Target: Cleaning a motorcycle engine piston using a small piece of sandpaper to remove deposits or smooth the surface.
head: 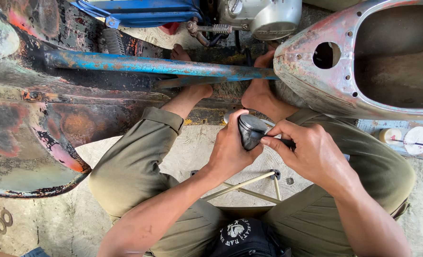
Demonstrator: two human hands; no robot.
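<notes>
The person sits low between the knees of olive trousers, and the left hand wraps closed around a dark metal piston, holding it upright just above the lap. The right hand pinches narrow at the piston's side, fingertips on something slim I cannot make out. To my eye the work wants a steady left grip and small, even pressure from the right, so nothing slips or scratches. Below lies a rough concrete floor, with a thin metal stool frame under the hands. Ahead runs a rusty blue frame tube, a stripped scooter shell, and an engine.
</notes>
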